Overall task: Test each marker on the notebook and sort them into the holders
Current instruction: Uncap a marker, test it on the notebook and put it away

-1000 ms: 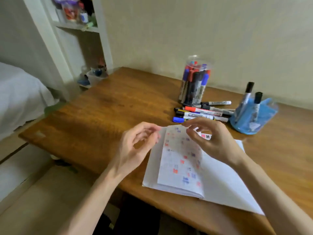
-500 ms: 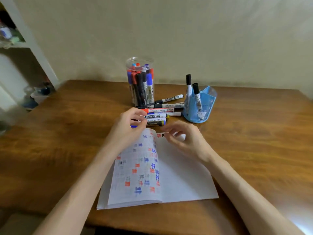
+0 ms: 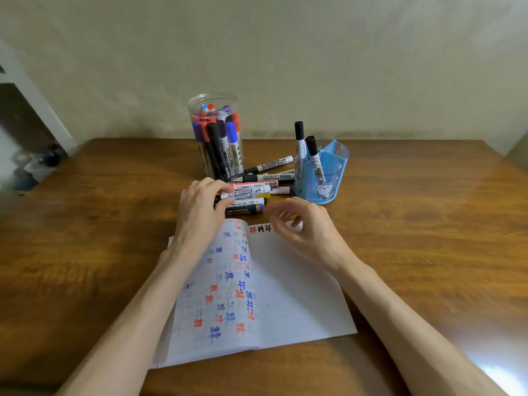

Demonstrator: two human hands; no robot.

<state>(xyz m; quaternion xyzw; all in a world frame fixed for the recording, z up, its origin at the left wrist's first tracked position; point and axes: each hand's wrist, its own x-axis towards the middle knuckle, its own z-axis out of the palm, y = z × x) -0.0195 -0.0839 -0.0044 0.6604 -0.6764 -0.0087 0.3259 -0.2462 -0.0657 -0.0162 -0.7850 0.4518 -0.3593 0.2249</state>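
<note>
Honestly, the left hand (image 3: 200,208) pinches one marker (image 3: 247,192) in the pile (image 3: 270,177) just beyond the notebook's (image 3: 300,295) far edge; the right hand (image 3: 307,224) hovers loosely curled, empty. Best to lift it straight up so the neighbours don't roll.

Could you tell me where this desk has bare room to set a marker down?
Bare table lies right of the blue holder and notebook, and left of the clear jar. Crowded: between jar, holder and notebook, where loose markers lie, the left hand pinches one marker and the right hand hovers.
</note>
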